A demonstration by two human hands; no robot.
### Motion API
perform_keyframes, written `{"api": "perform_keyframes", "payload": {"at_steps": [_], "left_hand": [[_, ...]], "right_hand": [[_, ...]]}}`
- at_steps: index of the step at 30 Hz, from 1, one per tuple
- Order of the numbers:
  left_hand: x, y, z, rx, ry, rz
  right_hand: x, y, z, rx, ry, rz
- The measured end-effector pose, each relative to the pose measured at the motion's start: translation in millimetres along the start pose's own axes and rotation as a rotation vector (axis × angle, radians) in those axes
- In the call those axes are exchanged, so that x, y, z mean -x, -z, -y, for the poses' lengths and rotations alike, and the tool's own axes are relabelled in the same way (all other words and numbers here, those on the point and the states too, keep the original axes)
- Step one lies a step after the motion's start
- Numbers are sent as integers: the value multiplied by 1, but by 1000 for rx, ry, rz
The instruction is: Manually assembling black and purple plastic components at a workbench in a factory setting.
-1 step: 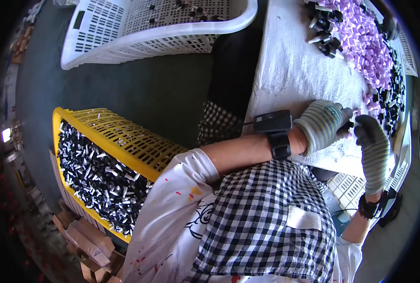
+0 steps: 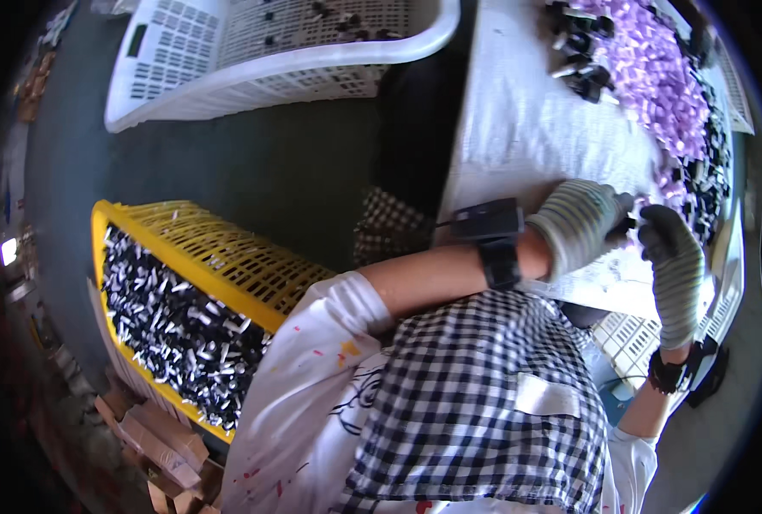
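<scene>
My left hand [image 2: 578,224], in a striped knit glove with grey fingertips, is held over the white-covered table with its fingers bent together. Close to its fingertips, my right hand [image 2: 670,257], in a matching glove, has its fingers curled inward. Small dark bits show between the two sets of fingertips, but blur and the gloves hide what each hand grips. Just beyond lies a heap of small purple parts [image 2: 655,81], with black parts [image 2: 708,193] along its far right side. A few black pieces with pale stems [image 2: 582,77] lie at the heap's left edge.
To my left, a yellow crate [image 2: 218,278] is tilted and filled with black-and-white parts [image 2: 179,330]. A white crate [image 2: 286,64] at the upper left holds a few dark parts. Cardboard boxes [image 2: 162,445] lie beside the yellow crate. Another white crate [image 2: 627,343] sits below the table edge.
The whole view has shifted slightly and is more blurred. Both hands keep nearly the same pose, fingertips close together.
</scene>
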State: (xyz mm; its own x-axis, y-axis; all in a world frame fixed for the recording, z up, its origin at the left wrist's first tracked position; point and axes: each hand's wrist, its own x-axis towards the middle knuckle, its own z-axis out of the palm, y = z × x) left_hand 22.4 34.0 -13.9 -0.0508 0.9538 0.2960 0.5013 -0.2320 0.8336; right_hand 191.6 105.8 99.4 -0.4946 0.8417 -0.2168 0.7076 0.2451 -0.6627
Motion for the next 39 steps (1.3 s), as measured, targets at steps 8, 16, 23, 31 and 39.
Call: {"api": "perform_keyframes", "payload": {"at_steps": [8,16,23,31,39], "left_hand": [[-1,6,12,54,-21,-12],[2,-3,16,128,-86,-81],[10,-1,20,65,-82,-13],[7,6,19,127,-100,-30],[13,14,16,284,-33,-79]], "right_hand": [[-9,5,16,141,104,62],[-5,4,31,229,78,142],[2,-15,21,227,128,111],[-53,-28,48,-36,200,-20],[-67,-69,48,18,-114,183]]}}
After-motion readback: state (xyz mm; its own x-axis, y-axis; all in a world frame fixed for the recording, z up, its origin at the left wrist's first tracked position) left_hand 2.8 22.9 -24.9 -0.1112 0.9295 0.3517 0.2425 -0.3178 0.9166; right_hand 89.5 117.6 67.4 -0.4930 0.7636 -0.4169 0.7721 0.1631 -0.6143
